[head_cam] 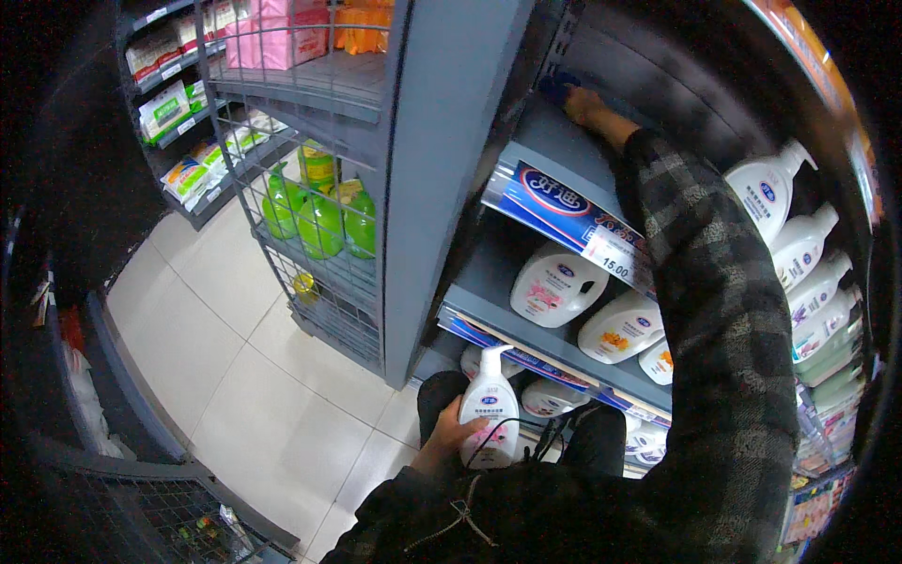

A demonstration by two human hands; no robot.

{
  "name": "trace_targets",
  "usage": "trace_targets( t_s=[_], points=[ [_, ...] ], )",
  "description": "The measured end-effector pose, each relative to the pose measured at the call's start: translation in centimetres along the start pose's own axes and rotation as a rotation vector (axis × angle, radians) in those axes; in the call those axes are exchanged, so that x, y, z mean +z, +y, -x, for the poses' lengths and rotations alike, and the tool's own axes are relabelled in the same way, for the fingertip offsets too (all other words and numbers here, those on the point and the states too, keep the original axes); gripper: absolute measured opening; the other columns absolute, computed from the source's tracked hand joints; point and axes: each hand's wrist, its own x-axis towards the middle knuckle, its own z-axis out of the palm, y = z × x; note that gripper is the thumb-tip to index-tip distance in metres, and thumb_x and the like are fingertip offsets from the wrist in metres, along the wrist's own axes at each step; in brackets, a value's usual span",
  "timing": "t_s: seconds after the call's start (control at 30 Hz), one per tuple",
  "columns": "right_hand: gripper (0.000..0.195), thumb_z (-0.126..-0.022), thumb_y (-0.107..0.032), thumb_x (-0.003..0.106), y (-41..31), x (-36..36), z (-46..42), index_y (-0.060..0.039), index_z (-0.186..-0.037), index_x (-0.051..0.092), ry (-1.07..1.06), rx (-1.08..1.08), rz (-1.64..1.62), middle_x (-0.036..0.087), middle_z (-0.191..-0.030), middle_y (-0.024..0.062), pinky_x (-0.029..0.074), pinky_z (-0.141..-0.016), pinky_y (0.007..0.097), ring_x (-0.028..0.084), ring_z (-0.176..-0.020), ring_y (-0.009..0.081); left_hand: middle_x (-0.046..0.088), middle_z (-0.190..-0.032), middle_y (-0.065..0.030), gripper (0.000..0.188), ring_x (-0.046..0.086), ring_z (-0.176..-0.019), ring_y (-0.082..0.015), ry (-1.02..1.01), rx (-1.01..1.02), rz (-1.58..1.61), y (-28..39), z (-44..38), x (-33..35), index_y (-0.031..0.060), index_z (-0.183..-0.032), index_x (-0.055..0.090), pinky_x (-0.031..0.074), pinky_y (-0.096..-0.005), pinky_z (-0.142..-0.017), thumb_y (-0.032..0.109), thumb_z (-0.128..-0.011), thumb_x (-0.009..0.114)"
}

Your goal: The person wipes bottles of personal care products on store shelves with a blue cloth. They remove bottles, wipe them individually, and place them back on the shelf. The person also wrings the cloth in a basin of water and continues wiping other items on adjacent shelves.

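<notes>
My left hand (445,431) grips a white pump bottle (489,395) with a pink flower print, held upright near my knees. Stretched out to the upper right, my right hand (586,107) presses a dark blue cloth (559,86) to the back corner of a grey metal shelf (539,137). White pump bottles (764,187) stand in a row farther right on that level, beyond my plaid sleeve. One shelf lower are a white jug (557,285) with a pink flower print and another jug (619,331) with an orange one.
A grey upright panel (451,176) bounds the shelf on the left. Beyond it, a wire mesh side (338,296) encloses green bottles (320,225). Tiled floor (261,395) runs along the left, with a dark mesh basket or cart (134,507) at lower left. A price tag (613,255) hangs on the shelf front.
</notes>
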Motion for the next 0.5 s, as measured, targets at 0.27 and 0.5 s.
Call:
trace_targets(
  t_s=[0.27, 0.5],
  points=[
    [0.042, -0.098, -0.027, 0.032, -9.8, -5.5, 3.7, -0.0032, -0.122, 0.057, 0.063, -0.455, 0.104, 0.06, -0.119, 0.0204, 0.045, -0.095, 0.0473, 0.057, -0.104, 0.0384, 0.064, -0.109, -0.0103, 0.04, 0.062, -0.1, -0.0173, 0.002, 0.104, 0.069, 1.6, 1.1, 0.1, -0.0006, -0.121, 0.052, 0.05, -0.034, -0.088, 0.006, -0.085, 0.068],
    [0.045, -0.093, -0.031, 0.042, -17.8, -13.7, 16.2, 0.0048, -0.104, 0.066, 0.012, -0.489, -0.572, 0.066, -0.113, 0.0194, 0.046, -0.095, 0.0394, 0.062, -0.102, 0.0321, 0.065, -0.106, -0.0084, 0.044, 0.062, -0.094, -0.0139, 0.041, 0.124, 0.0, 1.0, 1.3, 0.7, -0.0011, -0.121, 0.051, 0.05, -0.0314, -0.084, 0.011, -0.084, 0.071]
  ],
)
